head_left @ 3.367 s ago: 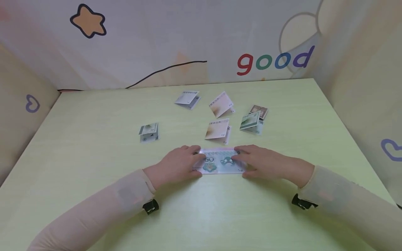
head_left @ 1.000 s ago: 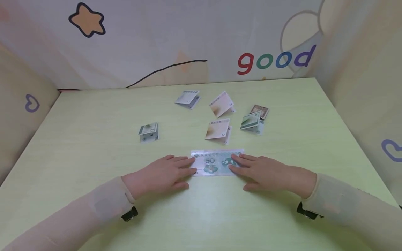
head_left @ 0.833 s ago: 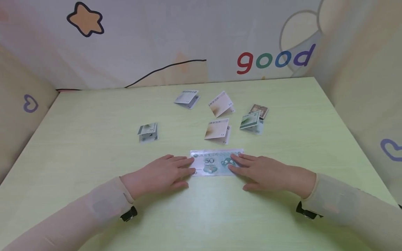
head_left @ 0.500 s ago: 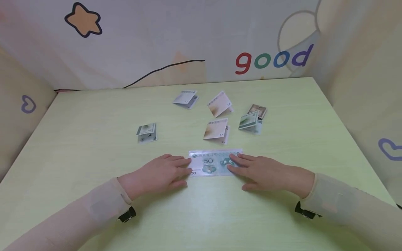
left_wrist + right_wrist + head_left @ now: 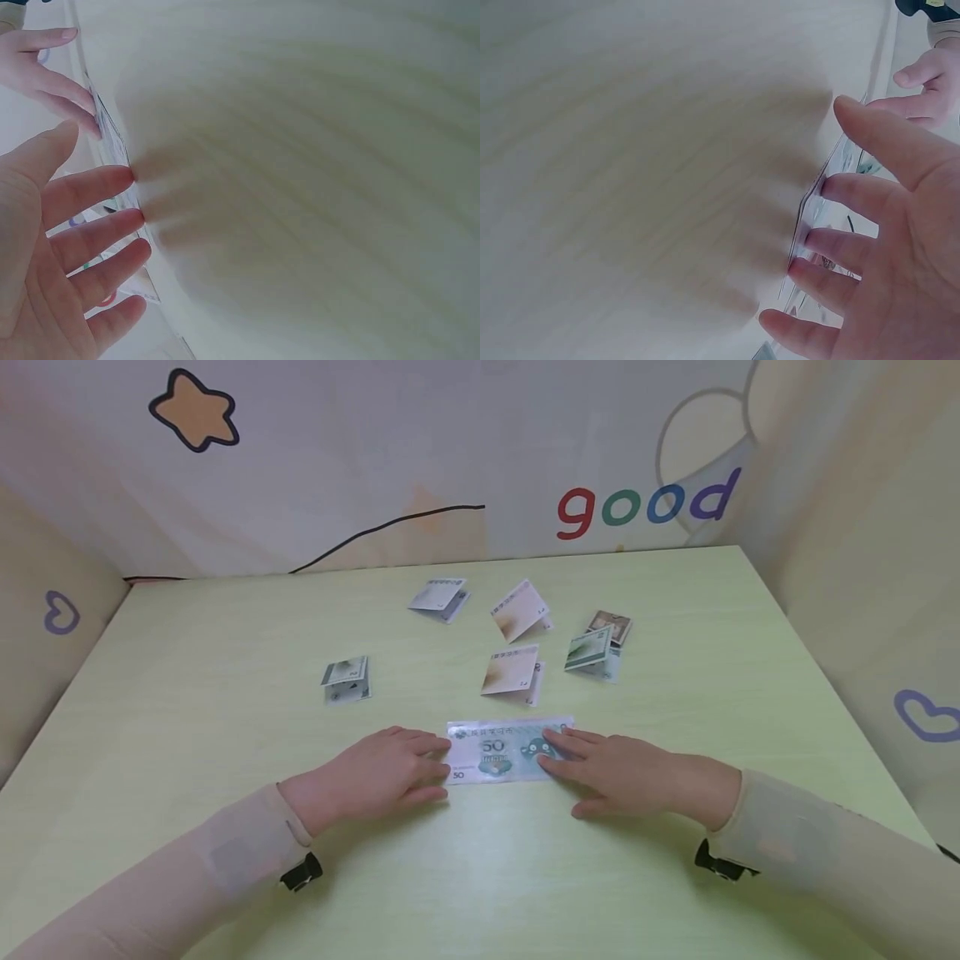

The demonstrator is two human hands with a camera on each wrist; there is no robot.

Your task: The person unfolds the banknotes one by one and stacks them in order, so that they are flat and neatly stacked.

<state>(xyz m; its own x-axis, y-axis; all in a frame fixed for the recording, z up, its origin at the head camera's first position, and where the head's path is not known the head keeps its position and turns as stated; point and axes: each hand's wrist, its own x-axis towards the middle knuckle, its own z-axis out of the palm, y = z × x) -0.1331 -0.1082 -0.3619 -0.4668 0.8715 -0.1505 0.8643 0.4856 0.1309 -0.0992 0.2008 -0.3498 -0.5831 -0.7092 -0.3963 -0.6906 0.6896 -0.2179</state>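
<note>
A pale blue-green play banknote marked 50 [image 5: 493, 758] lies flat on the table in front of me, spread out lengthwise. My left hand [image 5: 382, 774] is at its left end, fingertips right at the edge and fingers relaxed. On the right end rest the fingers of my right hand [image 5: 626, 777], spread and covering that corner; the thumb is off the note, on the near side. In the left wrist view the left hand [image 5: 67, 247] shows its fingers apart, palm holding nothing. The right wrist view has the right hand [image 5: 885, 240] with fingertips on the note [image 5: 807, 202].
Beyond the note stand several folded banknotes: a green one [image 5: 347, 672] at left, a grey-violet one [image 5: 437, 595] at the back, pinkish ones [image 5: 510, 668] in the middle. Another green one [image 5: 588, 649] at right overlaps a brown note [image 5: 615, 624]. A printed curtain [image 5: 360, 452] borders the table.
Both hands earlier held the note's ends with thumbs at its near edge; the fingers have since loosened and the left hand has drawn back leftward. The note lies flatter, its left end more uncovered.
</note>
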